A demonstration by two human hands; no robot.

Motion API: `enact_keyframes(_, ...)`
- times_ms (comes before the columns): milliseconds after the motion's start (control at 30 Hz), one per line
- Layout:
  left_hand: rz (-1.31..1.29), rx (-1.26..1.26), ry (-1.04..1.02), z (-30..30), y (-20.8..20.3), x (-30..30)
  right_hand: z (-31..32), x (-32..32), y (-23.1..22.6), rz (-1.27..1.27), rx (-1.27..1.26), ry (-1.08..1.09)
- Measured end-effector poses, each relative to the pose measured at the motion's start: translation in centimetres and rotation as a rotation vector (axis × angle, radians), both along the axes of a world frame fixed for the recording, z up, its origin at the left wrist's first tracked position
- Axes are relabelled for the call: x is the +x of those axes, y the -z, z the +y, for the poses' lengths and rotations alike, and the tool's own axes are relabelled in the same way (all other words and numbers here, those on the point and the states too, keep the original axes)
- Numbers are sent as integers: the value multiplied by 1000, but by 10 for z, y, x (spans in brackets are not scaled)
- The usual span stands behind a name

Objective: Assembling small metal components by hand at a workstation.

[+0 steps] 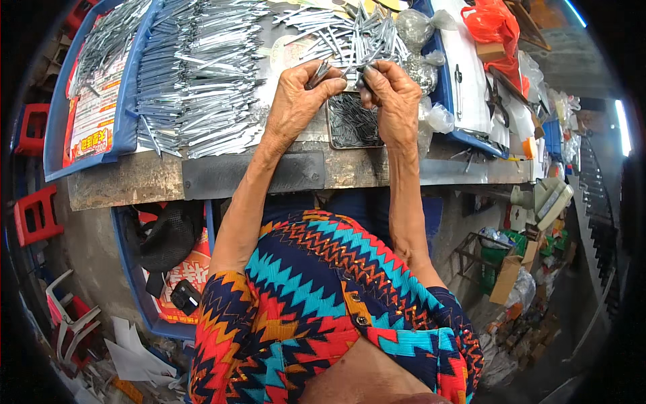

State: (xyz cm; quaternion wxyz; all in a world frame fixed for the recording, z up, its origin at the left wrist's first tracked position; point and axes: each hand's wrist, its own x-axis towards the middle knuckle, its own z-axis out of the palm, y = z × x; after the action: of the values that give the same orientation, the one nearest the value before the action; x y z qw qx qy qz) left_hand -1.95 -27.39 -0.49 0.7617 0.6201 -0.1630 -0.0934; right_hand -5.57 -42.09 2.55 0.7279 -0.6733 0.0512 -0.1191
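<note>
My left hand (296,101) is closed around a few thin metal pieces (318,75), whose ends stick up between thumb and fingers. Close by on its right, my right hand (397,108) pinches a small dark thing (365,81), too hidden by the fingers to name. Both hands are above the near part of the workbench. Below and between them sits a shallow tray (330,128) filled with small dark metal pins (355,120). Just beyond the hands lies a loose heap of slim silvery metal strips (367,37).
Dense rows of metal strips (219,87) cover the bench's left side, beside a blue tray (124,138). Bags of small parts (417,30) and another blue tray (471,141) stand right. Under the bench edge (256,176), a blue bin (145,306) holds a black bag.
</note>
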Motion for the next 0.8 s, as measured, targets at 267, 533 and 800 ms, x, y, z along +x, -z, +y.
enact_keyframes(267,-38,85,-30,-1,4,-1,4,9,1,-37,161,-61)
enact_keyframes(533,-66,116,3,-2,3,0,3,8,3,-51,14,-66)
enact_keyframes(800,-61,143,19,-1,6,-1,4,5,4,-41,4,-65)
